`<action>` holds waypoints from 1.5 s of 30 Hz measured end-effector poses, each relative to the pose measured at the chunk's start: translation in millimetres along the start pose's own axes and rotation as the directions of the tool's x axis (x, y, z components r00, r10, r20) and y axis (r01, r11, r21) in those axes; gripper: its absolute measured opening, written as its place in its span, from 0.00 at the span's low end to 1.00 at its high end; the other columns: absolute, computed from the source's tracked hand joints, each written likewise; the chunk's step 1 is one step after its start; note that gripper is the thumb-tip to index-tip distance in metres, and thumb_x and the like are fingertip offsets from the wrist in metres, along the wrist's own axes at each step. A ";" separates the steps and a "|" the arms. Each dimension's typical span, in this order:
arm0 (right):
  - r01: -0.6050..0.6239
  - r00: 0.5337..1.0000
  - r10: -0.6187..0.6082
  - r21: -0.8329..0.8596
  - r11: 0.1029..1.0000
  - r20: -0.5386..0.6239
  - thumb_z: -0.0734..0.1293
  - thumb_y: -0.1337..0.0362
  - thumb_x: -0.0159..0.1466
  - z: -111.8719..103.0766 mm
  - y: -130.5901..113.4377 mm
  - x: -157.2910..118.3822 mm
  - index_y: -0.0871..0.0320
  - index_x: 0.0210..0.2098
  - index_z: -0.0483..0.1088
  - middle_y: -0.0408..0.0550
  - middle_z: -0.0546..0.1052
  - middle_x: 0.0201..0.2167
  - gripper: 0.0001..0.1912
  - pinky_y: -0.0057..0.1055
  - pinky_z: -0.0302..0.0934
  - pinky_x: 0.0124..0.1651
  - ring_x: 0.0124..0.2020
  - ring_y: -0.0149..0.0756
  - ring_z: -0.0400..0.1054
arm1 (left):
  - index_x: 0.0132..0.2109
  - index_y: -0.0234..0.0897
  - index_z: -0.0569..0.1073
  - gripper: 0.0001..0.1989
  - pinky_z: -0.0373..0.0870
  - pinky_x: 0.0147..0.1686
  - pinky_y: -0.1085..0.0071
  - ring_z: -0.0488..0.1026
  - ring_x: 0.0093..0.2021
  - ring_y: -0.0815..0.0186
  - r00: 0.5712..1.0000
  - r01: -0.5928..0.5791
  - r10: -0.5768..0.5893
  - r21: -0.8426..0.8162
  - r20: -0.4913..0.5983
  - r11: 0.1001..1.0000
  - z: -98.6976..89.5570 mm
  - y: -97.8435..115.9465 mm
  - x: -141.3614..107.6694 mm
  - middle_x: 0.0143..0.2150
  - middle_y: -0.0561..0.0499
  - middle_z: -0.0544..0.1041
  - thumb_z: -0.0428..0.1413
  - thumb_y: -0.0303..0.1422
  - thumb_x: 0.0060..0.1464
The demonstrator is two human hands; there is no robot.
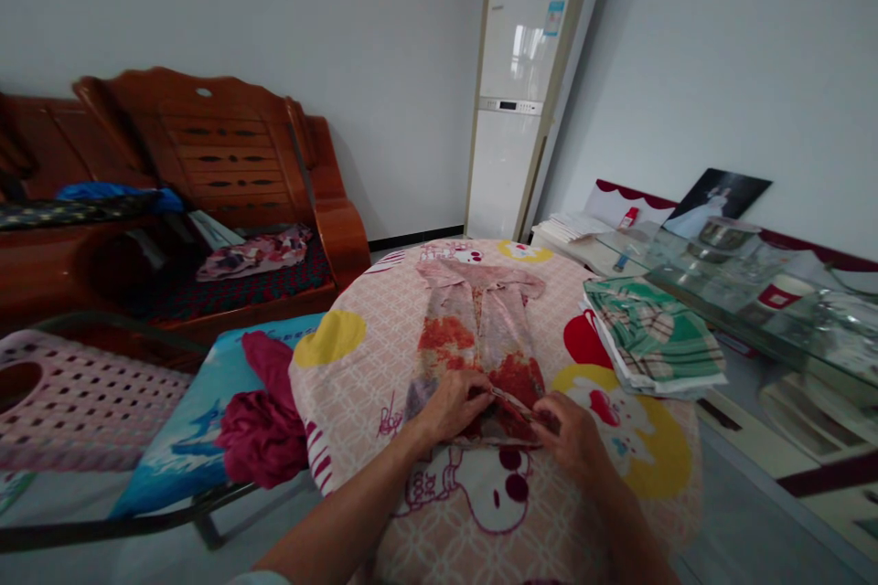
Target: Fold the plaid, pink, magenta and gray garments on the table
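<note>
A pale pink short-sleeved shirt (445,334) with rust-red patches lies spread on a round table covered by a pink patterned cloth (370,393). Its collar and sleeves point away from me, and its lower edge lies nearest me. My left hand (449,404) rests over the lower part of the shirt, with thumb and fingers closed on a fold of its fabric. To the right, my right hand (568,431) pinches the same raised strip of fabric near the hem. Both fingertips partly hide the fold between them.
Folded green-and-white checked cloth (655,334) lies at the table's right. A crumpled magenta cloth (264,430) hangs beside the left edge, over a blue cushion (185,430). A glass-topped cabinet (741,302) stands right, a wooden sofa (226,155) behind left.
</note>
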State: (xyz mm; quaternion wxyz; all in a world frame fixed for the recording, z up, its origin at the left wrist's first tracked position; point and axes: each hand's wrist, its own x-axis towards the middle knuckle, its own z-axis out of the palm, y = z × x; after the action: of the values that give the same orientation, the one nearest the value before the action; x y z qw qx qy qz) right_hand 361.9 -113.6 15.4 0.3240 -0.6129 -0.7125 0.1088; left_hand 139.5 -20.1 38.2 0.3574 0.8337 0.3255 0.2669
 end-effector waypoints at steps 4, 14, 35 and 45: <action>-0.043 0.997 0.033 0.137 0.990 0.073 0.60 0.65 0.62 -14.4 -2.6 0.3 0.59 0.34 0.73 0.47 0.74 0.29 0.10 0.29 0.59 0.34 0.31 0.35 0.67 | 0.33 0.34 0.77 0.07 0.61 0.33 0.75 0.70 0.31 0.69 1.000 0.001 -0.001 -0.019 0.001 1.000 1.0 -1.8 -0.6 0.30 0.52 0.76 0.54 0.28 0.55; -0.070 0.997 0.073 -0.189 0.979 0.011 0.59 0.70 0.58 -12.5 -0.9 -4.4 0.57 0.28 0.68 0.43 0.71 0.22 0.07 0.27 0.51 0.29 0.24 0.32 0.64 | 0.35 0.34 0.78 0.07 0.63 0.34 0.76 0.71 0.32 0.70 0.999 -0.050 0.051 -0.057 0.012 0.997 3.3 -0.8 -2.3 0.32 0.51 0.76 0.55 0.28 0.57; 0.035 0.986 -0.082 -0.302 0.953 -0.144 0.62 0.67 0.62 -7.8 -13.3 -23.2 0.56 0.34 0.66 0.48 0.72 0.30 0.02 0.30 0.56 0.35 0.32 0.36 0.66 | 0.38 0.35 0.79 0.10 0.65 0.36 0.74 0.73 0.35 0.67 0.995 -0.102 0.104 -0.139 0.009 0.985 2.2 12.7 3.2 0.34 0.50 0.79 0.53 0.32 0.60; -0.084 0.985 -0.007 -0.507 0.858 -0.174 0.64 0.61 0.64 24.0 -26.1 -6.0 0.57 0.37 0.65 0.52 0.71 0.33 0.05 0.34 0.57 0.35 0.35 0.42 0.65 | 0.34 0.34 0.78 0.10 0.65 0.34 0.75 0.72 0.33 0.68 0.992 -0.123 0.122 -0.099 -0.022 0.987 4.7 22.0 15.4 0.32 0.50 0.78 0.53 0.31 0.59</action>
State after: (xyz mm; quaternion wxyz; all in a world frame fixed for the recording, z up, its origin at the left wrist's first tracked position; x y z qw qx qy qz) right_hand 326.9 -119.3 9.5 0.2067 -0.6980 -0.6730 -0.1309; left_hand 160.4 -22.5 55.6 0.3789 0.8311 0.2628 0.3109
